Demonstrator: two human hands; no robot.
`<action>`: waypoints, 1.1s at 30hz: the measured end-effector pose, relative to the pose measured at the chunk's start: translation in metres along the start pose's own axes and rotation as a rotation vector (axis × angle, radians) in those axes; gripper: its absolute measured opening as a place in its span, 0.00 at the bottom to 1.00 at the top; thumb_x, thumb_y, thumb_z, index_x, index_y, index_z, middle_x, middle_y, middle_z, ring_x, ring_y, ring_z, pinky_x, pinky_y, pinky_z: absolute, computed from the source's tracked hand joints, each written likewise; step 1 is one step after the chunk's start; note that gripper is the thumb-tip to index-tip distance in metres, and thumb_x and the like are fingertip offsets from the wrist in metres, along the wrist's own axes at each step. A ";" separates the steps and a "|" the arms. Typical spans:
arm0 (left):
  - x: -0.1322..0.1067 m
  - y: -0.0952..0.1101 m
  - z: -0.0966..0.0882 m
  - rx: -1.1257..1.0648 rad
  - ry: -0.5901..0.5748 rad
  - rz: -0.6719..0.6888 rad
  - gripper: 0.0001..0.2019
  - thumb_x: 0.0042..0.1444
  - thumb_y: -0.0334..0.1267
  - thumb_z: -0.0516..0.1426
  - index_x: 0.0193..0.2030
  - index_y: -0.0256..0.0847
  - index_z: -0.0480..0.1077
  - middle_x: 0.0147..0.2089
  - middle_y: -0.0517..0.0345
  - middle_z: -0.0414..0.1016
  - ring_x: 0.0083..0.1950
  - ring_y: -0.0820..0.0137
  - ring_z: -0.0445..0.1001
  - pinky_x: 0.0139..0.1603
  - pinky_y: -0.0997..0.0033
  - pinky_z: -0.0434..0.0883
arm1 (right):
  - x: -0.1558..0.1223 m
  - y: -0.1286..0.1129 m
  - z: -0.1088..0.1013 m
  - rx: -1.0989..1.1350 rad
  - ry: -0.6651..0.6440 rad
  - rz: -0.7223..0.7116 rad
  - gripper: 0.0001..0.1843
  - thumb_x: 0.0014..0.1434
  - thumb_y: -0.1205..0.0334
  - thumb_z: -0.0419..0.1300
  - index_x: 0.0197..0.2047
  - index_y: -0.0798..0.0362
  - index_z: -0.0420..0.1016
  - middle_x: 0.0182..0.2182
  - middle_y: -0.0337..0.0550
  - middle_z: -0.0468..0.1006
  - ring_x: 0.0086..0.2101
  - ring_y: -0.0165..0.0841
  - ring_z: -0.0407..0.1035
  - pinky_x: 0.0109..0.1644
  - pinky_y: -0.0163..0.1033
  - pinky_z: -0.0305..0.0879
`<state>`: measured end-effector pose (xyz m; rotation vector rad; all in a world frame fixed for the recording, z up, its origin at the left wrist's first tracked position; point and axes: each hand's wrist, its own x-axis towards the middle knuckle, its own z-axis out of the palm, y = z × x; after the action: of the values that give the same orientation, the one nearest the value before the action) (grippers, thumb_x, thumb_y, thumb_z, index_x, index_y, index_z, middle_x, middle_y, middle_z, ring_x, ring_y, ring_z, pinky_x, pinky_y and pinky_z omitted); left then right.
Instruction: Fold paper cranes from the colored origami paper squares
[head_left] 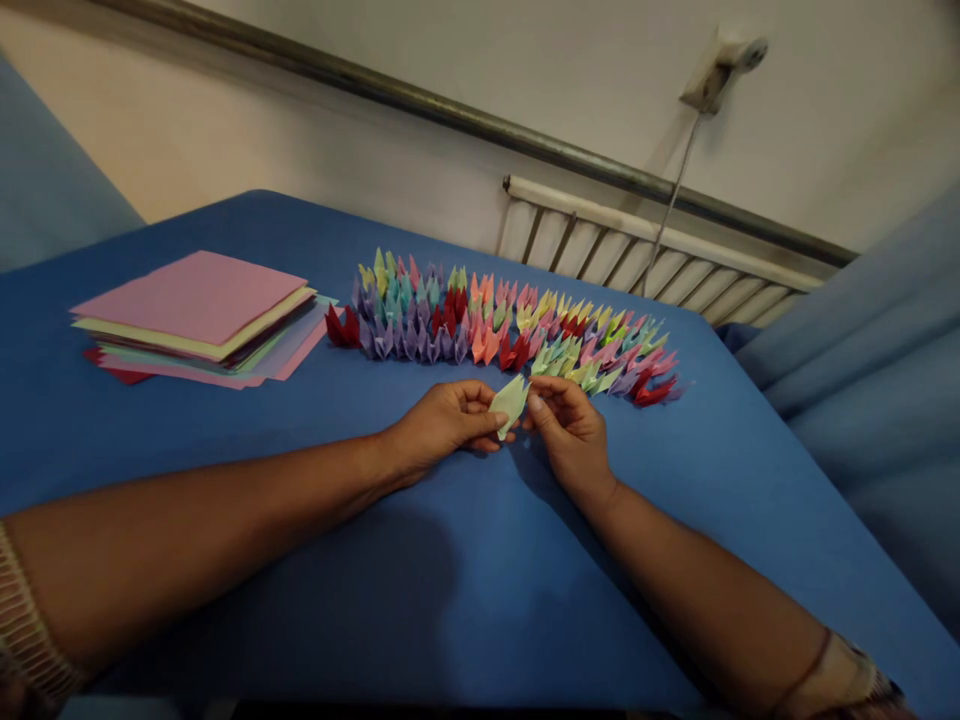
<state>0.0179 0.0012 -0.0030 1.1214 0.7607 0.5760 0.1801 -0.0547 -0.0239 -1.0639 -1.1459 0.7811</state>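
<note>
A small piece of folded pale green paper (510, 406), kite-like with a split pointed top, is held up over the blue surface. My left hand (448, 420) pinches its lower part between thumb and fingers. At its upper right tip, my right hand (571, 430) has thumb and forefinger closed together; whether they grip the tip or just touch it is hard to see. Just beyond my hands stand rows of folded paper cranes (427, 318) in purple, red, pink, yellow, green and blue.
On the left lies a stack of coloured paper sheets (199, 295), pink on top. The blue-covered table (300, 560) reaches to a wall with a metal rail (450, 108) and a radiator (585, 240). A blue curtain (885, 370) hangs along the right side.
</note>
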 end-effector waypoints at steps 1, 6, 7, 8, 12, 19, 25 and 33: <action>0.000 0.000 0.000 0.006 -0.007 0.003 0.14 0.47 0.37 0.68 0.36 0.36 0.69 0.31 0.56 0.79 0.35 0.70 0.79 0.32 0.77 0.75 | 0.000 0.001 0.000 -0.002 0.000 -0.014 0.14 0.58 0.57 0.63 0.47 0.48 0.73 0.35 0.38 0.74 0.27 0.26 0.68 0.33 0.35 0.70; -0.001 0.002 0.001 0.043 -0.021 0.012 0.14 0.47 0.37 0.67 0.38 0.36 0.71 0.32 0.56 0.78 0.35 0.72 0.78 0.33 0.77 0.74 | 0.000 0.002 -0.004 -0.053 -0.053 -0.079 0.12 0.59 0.60 0.61 0.47 0.46 0.74 0.36 0.38 0.74 0.28 0.27 0.69 0.34 0.36 0.70; -0.001 0.002 0.001 0.051 -0.022 0.016 0.14 0.47 0.38 0.67 0.37 0.35 0.71 0.32 0.56 0.78 0.35 0.72 0.78 0.33 0.77 0.74 | -0.001 0.002 -0.005 -0.058 -0.058 -0.086 0.10 0.59 0.60 0.61 0.46 0.46 0.74 0.35 0.38 0.74 0.28 0.27 0.70 0.33 0.36 0.70; -0.001 0.002 0.001 0.060 -0.022 0.022 0.13 0.47 0.38 0.67 0.36 0.35 0.71 0.32 0.56 0.78 0.34 0.72 0.78 0.33 0.77 0.74 | -0.001 0.003 -0.005 -0.063 -0.063 -0.088 0.09 0.59 0.60 0.61 0.45 0.47 0.74 0.34 0.38 0.75 0.28 0.28 0.70 0.33 0.36 0.70; -0.002 0.001 0.003 0.098 -0.020 0.045 0.13 0.47 0.39 0.67 0.34 0.36 0.70 0.31 0.58 0.77 0.32 0.75 0.75 0.32 0.76 0.74 | -0.003 0.002 -0.005 -0.084 -0.095 -0.070 0.09 0.59 0.60 0.62 0.44 0.48 0.72 0.30 0.37 0.75 0.28 0.30 0.73 0.32 0.37 0.70; -0.004 0.003 0.004 0.068 -0.039 0.052 0.15 0.48 0.43 0.67 0.38 0.37 0.72 0.32 0.59 0.75 0.32 0.75 0.74 0.31 0.77 0.74 | -0.004 0.004 -0.003 -0.040 -0.135 -0.086 0.11 0.60 0.62 0.61 0.47 0.47 0.71 0.34 0.37 0.72 0.29 0.28 0.72 0.35 0.37 0.72; -0.003 0.001 0.003 -0.040 0.021 0.025 0.15 0.47 0.43 0.68 0.35 0.37 0.71 0.33 0.59 0.76 0.32 0.75 0.74 0.32 0.76 0.74 | -0.002 0.004 -0.005 -0.127 -0.150 -0.134 0.12 0.61 0.61 0.60 0.49 0.46 0.71 0.31 0.36 0.71 0.29 0.29 0.71 0.36 0.38 0.71; -0.003 0.003 0.004 -0.024 0.015 0.016 0.15 0.46 0.40 0.68 0.37 0.37 0.71 0.32 0.60 0.76 0.35 0.74 0.75 0.35 0.75 0.74 | -0.003 0.004 -0.005 -0.261 -0.139 -0.184 0.04 0.59 0.65 0.59 0.39 0.48 0.69 0.35 0.38 0.73 0.29 0.29 0.72 0.35 0.38 0.70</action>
<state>0.0192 -0.0029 0.0012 1.1028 0.7561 0.6060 0.1841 -0.0575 -0.0286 -1.1114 -1.4724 0.5774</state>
